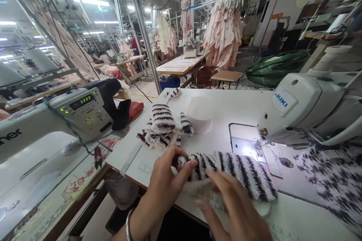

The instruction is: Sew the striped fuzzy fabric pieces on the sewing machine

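A fuzzy black-and-white striped fabric piece (237,169) lies flat on the white sewing table (220,109), just left of the needle of a white JUKI sewing machine (305,105). My left hand (166,180) pinches the piece's left end between thumb and fingers. My right hand (234,207) rests on its near edge with fingers stretched out, slightly blurred. A small pile of similar striped pieces (164,126) sits farther back on the table, apart from both hands.
Another sewing machine with a lit control panel (85,111) stands at left, small snips (97,156) beside it. More striped fabric (333,180) hangs at right under the JUKI machine. Pink garments (223,34) hang behind, with work tables and a chair.
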`<state>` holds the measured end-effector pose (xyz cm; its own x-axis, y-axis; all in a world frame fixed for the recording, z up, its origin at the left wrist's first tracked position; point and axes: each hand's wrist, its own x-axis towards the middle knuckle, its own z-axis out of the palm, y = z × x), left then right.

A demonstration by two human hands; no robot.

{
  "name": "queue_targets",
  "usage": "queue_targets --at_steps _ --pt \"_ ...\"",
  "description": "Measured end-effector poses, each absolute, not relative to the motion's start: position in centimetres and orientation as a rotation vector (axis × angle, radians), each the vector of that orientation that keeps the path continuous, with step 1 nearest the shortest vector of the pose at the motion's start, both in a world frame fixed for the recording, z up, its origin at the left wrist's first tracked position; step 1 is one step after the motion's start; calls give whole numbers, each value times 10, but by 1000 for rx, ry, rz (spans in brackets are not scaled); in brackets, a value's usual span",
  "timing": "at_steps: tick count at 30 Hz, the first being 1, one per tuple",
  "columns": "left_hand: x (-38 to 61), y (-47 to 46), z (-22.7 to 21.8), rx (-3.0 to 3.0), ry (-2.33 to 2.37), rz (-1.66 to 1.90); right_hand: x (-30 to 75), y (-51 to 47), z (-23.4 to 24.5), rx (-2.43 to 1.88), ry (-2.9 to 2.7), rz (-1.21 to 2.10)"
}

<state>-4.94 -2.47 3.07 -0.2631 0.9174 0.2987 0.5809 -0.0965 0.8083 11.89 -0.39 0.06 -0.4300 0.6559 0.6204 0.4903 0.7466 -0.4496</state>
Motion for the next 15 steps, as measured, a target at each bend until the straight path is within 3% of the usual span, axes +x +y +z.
queue_targets --at_steps 5,10,15 --pt "-46 -32 34 1390 1471 1409 93 15 18 -946 -1924 732" --pt "-47 -32 23 1602 1468 1410 101 20 28 -1017 -1599 1229" --pt "-35 -35 28 1633 1421 1479 111 19 32 -1117 -1433 1292"
